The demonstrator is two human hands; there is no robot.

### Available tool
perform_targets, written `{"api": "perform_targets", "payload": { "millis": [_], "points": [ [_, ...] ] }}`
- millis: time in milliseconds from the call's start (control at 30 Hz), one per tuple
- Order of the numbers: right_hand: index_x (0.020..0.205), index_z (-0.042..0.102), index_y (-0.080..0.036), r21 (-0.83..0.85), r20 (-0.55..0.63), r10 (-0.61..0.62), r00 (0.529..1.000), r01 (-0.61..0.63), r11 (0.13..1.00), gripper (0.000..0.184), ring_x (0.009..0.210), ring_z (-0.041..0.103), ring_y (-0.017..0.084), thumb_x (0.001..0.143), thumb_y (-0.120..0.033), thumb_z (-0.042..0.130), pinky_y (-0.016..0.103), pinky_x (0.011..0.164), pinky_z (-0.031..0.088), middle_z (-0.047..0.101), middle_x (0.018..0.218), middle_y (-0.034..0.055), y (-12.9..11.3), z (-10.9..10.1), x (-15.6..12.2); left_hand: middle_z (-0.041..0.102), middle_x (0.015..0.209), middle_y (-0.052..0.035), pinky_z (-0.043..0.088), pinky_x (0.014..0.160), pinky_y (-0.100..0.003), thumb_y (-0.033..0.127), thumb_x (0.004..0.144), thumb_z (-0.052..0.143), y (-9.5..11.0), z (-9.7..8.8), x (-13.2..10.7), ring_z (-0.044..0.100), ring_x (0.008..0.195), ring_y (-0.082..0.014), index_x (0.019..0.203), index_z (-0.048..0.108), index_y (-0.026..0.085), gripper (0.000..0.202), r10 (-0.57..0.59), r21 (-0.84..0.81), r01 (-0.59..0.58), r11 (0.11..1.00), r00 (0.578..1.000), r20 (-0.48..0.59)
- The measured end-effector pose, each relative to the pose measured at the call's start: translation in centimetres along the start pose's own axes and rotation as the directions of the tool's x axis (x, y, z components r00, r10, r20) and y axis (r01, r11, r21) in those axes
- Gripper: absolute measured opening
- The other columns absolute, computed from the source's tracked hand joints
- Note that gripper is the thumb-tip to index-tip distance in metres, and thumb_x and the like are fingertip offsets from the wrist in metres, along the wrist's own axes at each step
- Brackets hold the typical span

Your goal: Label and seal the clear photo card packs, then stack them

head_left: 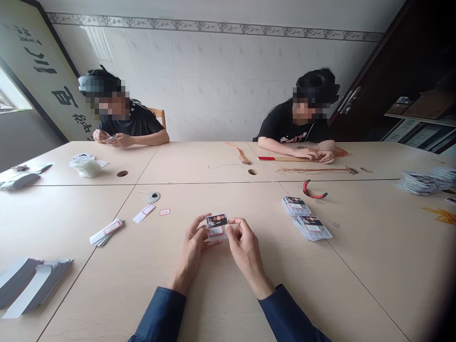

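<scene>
Between my hands, above the table, is a small clear plastic packet (216,221) with a black printed card and a red-framed white label. My left hand (197,236) grips its left side, thumb in front and fingers behind. On its right edge, my right hand (245,241) pinches with thumb and forefinger. Two stacks of similar packets lie to the right, a nearer stack (313,228) and a farther stack (296,206). To the left are a strip with a red-framed label (144,213), a loose label (165,212) and a bundle of label strips (107,232).
Red-handled pliers (315,191) lie beyond the packet stacks. White paper strips (39,285) are piled at the near left. Across the table (199,194) sit two people, one handling orange cords (317,170). More packets (425,180) and yellow strands (440,214) lie far right.
</scene>
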State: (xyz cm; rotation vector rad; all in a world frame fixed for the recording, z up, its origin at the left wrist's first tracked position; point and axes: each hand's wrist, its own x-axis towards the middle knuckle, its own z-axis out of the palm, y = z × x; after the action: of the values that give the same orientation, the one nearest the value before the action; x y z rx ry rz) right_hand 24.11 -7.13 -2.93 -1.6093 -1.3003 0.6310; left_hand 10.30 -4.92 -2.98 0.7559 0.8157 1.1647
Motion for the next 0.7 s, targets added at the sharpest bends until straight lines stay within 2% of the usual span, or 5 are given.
{"api": "perform_targets", "payload": {
  "millis": [200, 567, 700],
  "points": [
    [0.102, 0.055, -0.019, 0.013, 0.027, -0.038, 0.999, 0.038, 0.999, 0.028, 0.051, 0.046, 0.014, 0.081, -0.037, 0.052, 0.023, 0.057, 0.039, 0.042, 0.055, -0.0085, 0.15, 0.15, -0.11, 0.070, 0.109, -0.0135, 0.060, 0.076, -0.038, 0.022, 0.078, 0.064, 0.02, -0.11, -0.06, 0.070, 0.088, -0.0233, 0.122, 0.056, 0.015, 0.045, 0.005, -0.030, -0.006, 1.000, 1.000, -0.010],
    [0.104, 0.056, -0.019, 0.012, 0.039, -0.032, 0.999, 0.031, 0.999, 0.033, 0.052, 0.046, 0.014, 0.080, -0.042, 0.057, 0.023, 0.057, 0.039, 0.041, 0.056, -0.0086, 0.13, 0.19, -0.08, 0.072, 0.108, -0.0134, 0.060, 0.075, -0.038, 0.025, 0.077, 0.067, 0.26, 0.13, -0.13, 0.071, 0.087, -0.0232, 0.119, 0.057, 0.015, 0.044, 0.010, -0.045, -0.011, 0.999, 1.000, -0.020],
    [0.103, 0.056, -0.019, 0.019, 0.039, -0.033, 0.999, 0.033, 0.999, 0.032, 0.052, 0.045, 0.014, 0.083, -0.043, 0.053, 0.024, 0.056, 0.039, 0.041, 0.056, -0.0080, 0.31, 0.20, -0.09, 0.071, 0.109, -0.0140, 0.061, 0.074, -0.037, 0.028, 0.079, 0.068, 0.14, 0.03, -0.08, 0.071, 0.087, -0.0229, 0.119, 0.057, 0.015, 0.044, 0.010, -0.047, -0.011, 0.999, 1.000, -0.021]
  ]
}}
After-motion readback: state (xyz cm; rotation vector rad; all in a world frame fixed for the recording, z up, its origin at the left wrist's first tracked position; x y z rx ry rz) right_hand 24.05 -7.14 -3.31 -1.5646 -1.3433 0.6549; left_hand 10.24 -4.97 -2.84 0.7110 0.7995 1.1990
